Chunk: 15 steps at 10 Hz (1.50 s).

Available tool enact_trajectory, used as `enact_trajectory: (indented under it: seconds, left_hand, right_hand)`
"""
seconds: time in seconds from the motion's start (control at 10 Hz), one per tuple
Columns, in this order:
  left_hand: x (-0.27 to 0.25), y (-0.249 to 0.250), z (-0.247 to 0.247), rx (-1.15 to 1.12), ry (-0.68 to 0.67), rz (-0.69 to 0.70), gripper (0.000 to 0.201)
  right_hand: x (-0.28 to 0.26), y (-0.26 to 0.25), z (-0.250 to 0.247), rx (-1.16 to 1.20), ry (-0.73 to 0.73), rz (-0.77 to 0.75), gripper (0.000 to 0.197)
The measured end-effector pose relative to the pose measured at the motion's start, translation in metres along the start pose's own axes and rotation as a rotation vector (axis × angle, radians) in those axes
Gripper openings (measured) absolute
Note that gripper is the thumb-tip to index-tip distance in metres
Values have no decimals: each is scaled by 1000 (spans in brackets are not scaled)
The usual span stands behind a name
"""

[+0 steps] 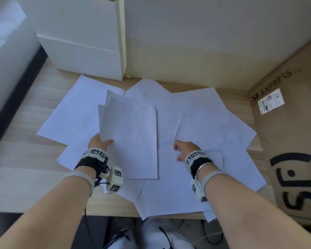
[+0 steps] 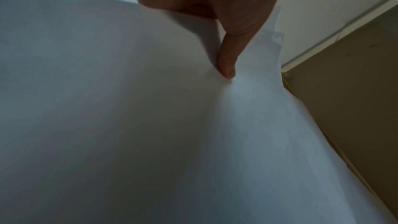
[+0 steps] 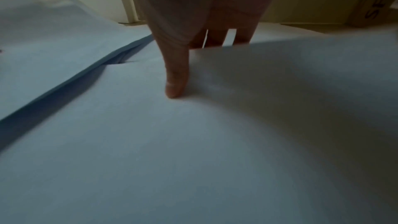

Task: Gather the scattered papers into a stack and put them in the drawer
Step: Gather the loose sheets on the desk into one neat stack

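Note:
Several white paper sheets (image 1: 178, 186) lie fanned out and overlapping on the wooden table (image 1: 25, 177). My left hand (image 1: 104, 141) grips a few gathered sheets (image 1: 131, 133) by their near left edge and holds them tilted above the others; in the left wrist view the thumb (image 2: 228, 67) presses on top while the fingers are hidden beneath. My right hand (image 1: 178, 150) pinches the near edge of one sheet (image 1: 205, 126) on the right, thumb (image 3: 175, 88) on top and fingers (image 3: 217, 38) under it. The white drawer unit (image 1: 83, 51) stands at the back left, its fronts closed.
A large cardboard box (image 1: 285, 132) marked SF EXPRESS stands on the right, against the papers' edge. A pale wall (image 1: 187, 42) runs behind the table. Some sheets overhang the table's near edge (image 1: 115, 214), above my lap and cables.

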<state>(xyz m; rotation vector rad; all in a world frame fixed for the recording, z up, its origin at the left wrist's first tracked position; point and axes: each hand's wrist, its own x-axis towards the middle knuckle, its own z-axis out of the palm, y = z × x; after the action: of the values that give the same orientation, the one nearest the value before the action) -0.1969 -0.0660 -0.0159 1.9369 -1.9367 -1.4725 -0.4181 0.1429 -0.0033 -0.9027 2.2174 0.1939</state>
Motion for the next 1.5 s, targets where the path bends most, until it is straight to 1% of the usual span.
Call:
enact_trajectory:
  seconds: [0.1, 0.2, 0.3, 0.4, 0.5, 0.6, 0.7, 0.8, 0.9, 1.0, 1.1, 1.2, 1.3, 1.4, 1.5]
  left_hand:
    - [2, 3, 3, 7, -10, 10, 43]
    - [4, 7, 3, 5, -20, 17, 45]
    - [6, 12, 6, 11, -36, 30, 45]
    - [5, 16, 10, 5, -47, 34, 44]
    - [5, 18, 16, -3, -63, 40, 43]
    - [3, 22, 21, 9, -85, 44, 42]
    - [2, 23, 24, 10, -104, 50, 42]
    - [2, 23, 25, 19, -116, 56, 42]
    - [2, 23, 23, 34, -112, 50, 42]
    - [4, 23, 23, 30, -116, 48, 42]
    - [4, 23, 23, 25, -115, 57, 42]
    - [5, 23, 23, 23, -116, 65, 41]
    - [6, 22, 24, 24, -119, 63, 41]
    - [8, 21, 24, 33, -118, 67, 41]
    - [10, 21, 25, 31, -120, 70, 40]
  right_hand:
    - [0, 9, -18, 4, 88, 95, 30]
    - [-3, 30, -36, 188, 211, 277, 34]
    - [-7, 52, -42, 388, 297, 490, 34]
    - [-12, 61, -30, 583, 346, 621, 36]
    - [-5, 71, -10, 679, 358, 708, 42]
    - [-1, 64, -5, 699, 314, 905, 59]
    - [4, 56, 0, 671, 189, 885, 90]
    - [13, 51, 2, 561, 173, 790, 87]
    - [15, 46, -2, 546, 257, 576, 74]
    - [8, 53, -8, 609, 376, 507, 65]
    - [0, 71, -7, 584, 383, 716, 71]
    - [-3, 88, 4, 692, 282, 1023, 90]
    - [-4, 100, 17, 872, 293, 999, 92]
    - [-8, 99, 9, 865, 341, 997, 91]
    - [-9, 91, -1, 800, 343, 892, 91]
